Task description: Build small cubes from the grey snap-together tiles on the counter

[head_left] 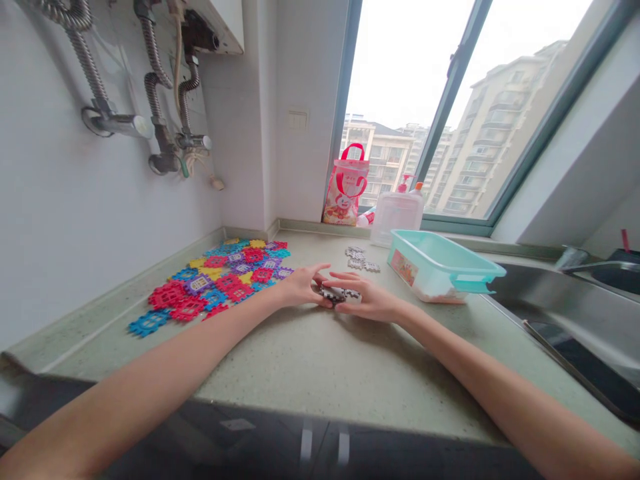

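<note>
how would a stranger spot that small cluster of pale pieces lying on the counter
Start at the counter below the window and find the turquoise tub. Left of it, just beyond the right hand, lies a small cluster of pale, notched pieces, whitish-grey rather than red, blue, yellow and purple like the heap further left.

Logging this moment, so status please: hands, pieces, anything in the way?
Left hand and right hand together on notched grey pieces. Loose pale pieces just beyond. Teal tub right, clear of hands. Nothing seen blocking.
</note>
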